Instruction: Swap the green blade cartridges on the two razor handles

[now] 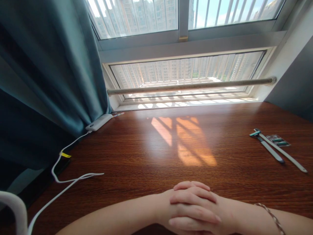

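My left hand (167, 199) and my right hand (223, 209) are clasped together at the bottom middle, with their fingers interlaced. Both are closed, and no object shows between them; the palms are hidden. They are at the near side of a brown wood-grain table (132, 147). A braided bracelet (271, 215) circles my right wrist. Off to the right, apart from the hands, lies a razor (270, 150) with a teal head. Crossing near its head is a long, thin pale stick (285, 152). Behind them is a small clear packet (278, 141) with teal pieces inside.
At the left, a white power strip or similar device (99, 122) sits by the blue curtain (61, 65). Its white cable (57, 163) loops over the table's left side, near a yellow tag (66, 155). A horizontal rail (190, 86) spans the window behind the table.
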A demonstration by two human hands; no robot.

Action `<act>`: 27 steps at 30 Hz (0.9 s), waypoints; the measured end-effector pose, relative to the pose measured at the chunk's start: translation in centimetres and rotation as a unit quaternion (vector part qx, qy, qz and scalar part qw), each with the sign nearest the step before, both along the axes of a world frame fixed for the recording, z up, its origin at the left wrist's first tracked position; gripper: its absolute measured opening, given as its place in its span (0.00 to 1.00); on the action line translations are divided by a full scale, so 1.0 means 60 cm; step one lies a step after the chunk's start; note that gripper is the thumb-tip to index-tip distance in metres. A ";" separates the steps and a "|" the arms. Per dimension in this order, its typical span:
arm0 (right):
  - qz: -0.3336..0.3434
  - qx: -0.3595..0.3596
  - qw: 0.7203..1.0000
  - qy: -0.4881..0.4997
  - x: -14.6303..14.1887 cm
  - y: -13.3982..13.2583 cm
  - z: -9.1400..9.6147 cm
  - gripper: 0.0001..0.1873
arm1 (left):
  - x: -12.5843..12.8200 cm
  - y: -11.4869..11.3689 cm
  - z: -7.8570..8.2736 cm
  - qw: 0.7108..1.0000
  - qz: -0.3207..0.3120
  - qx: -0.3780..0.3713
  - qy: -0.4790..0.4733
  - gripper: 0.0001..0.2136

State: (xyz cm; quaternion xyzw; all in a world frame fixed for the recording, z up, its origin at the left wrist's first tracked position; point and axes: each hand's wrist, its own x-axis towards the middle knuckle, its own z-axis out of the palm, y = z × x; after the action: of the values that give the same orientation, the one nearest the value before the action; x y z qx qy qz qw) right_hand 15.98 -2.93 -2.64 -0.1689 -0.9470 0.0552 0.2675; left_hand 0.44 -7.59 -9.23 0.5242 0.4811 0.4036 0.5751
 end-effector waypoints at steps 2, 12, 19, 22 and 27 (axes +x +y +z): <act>0.015 0.030 0.999 -0.004 0.000 0.000 -0.005 0.25 | 0.004 -0.018 -0.003 0.997 0.001 -0.076 -0.003 0.22; 0.052 -0.008 0.996 -0.074 0.008 0.005 0.000 0.23 | 0.026 0.000 0.023 0.997 -0.070 -0.017 0.036 0.18; 0.055 -0.081 0.992 -0.081 0.005 0.004 -0.001 0.21 | 0.089 0.041 0.060 0.951 -0.061 -0.098 0.287 0.15; 0.062 -0.100 0.989 -0.092 0.005 0.005 -0.001 0.21 | 0.081 0.053 0.068 0.933 -0.072 -0.123 0.331 0.13; 0.064 -0.119 0.987 -0.083 0.005 0.006 -0.002 0.21 | 0.076 0.064 0.073 0.885 -0.084 -0.162 0.428 0.18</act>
State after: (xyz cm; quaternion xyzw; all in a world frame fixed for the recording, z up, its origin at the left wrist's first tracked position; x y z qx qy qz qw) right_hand 16.30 -2.57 -2.78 -0.1427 -0.9614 0.1704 0.1622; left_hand 4.99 -3.72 -4.85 0.5839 0.6934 0.0067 0.4222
